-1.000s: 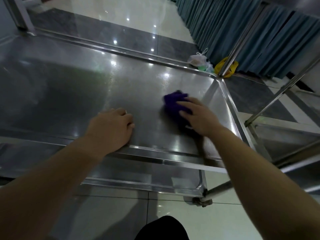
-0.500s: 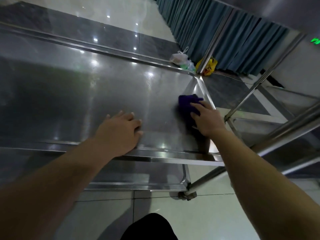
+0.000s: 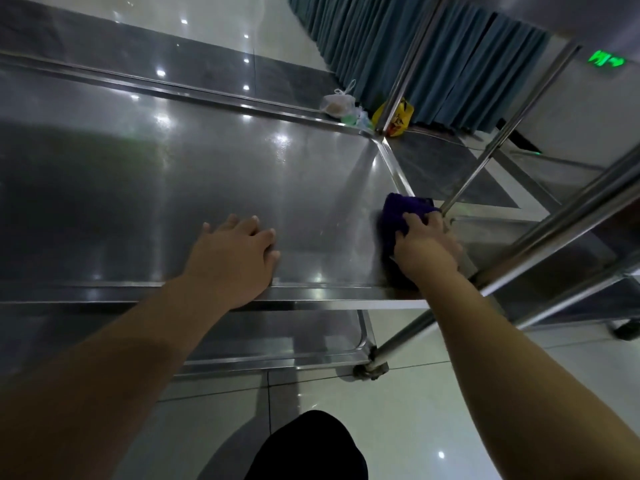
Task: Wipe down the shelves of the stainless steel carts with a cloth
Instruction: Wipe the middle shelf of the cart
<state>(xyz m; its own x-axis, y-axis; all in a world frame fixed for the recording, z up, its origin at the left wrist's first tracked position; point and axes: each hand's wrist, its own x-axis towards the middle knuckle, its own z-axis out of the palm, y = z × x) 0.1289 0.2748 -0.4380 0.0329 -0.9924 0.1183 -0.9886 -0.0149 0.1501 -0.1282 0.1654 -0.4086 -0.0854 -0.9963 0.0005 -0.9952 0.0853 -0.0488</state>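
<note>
The top shelf (image 3: 214, 174) of a stainless steel cart fills the view, shiny with ceiling light reflections. A dark purple cloth (image 3: 398, 213) lies against the shelf's right rim. My right hand (image 3: 424, 242) presses the cloth down, fingers spread over it and curled slightly into its folds. My left hand (image 3: 235, 251) rests flat on the shelf near the front rim, fingers straight. A lower shelf (image 3: 277, 337) shows beneath the front edge.
A second steel cart (image 3: 554, 237) stands close on the right, its posts crossing the view. Plastic bags (image 3: 341, 103) and a yellow bag (image 3: 398, 116) sit on the floor by a blue curtain (image 3: 433, 53). A caster (image 3: 370, 368) is at the near corner.
My right hand has slid the purple cloth rightward across the shelf to its right rim. My left hand stays near the front rim, its fingers now flatter.
</note>
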